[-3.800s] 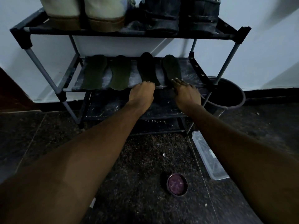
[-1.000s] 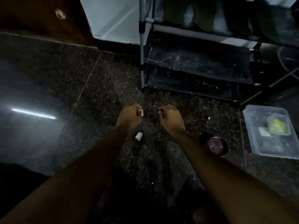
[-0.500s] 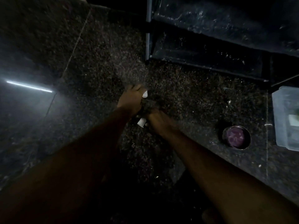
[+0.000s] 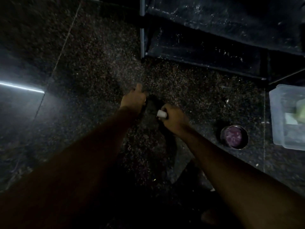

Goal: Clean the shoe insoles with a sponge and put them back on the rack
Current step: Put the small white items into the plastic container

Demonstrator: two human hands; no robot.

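- Left hand (image 4: 133, 100): just left of view centre, back of the hand toward my camera. One finger points to 12 o'clock and the others bend down at the near edge of the insole. The light is too poor for me to tell whether they pinch it or only press on it.
- Right hand (image 4: 175, 119): at 4 o'clock of the left hand and close beside it. Its fingers are curled tight round the sponge.
- Sponge (image 4: 161, 114): a small white block that sticks out of the right fist toward 9 o'clock, directly over the insole.
- Insole (image 4: 152, 107): a dark, narrow shape flat on the floor between the two hands. Its long axis runs from 11 o'clock to 5 o'clock and its lower end passes under the right wrist.
- Rack (image 4: 206, 47): at 1 o'clock. I can see its black lower shelves and one grey post, well apart from the insole.
- Floor (image 4: 92, 66): dark speckled stone tile.
- Bowl (image 4: 234, 137): round, with purple contents, on the floor at 4 o'clock of the right hand.
- Container (image 4: 279, 129): clear plastic, at the 3 o'clock edge, just beside the bowl.
- Light streak (image 4: 21, 87): a thin reflection on the tile at 9 o'clock.
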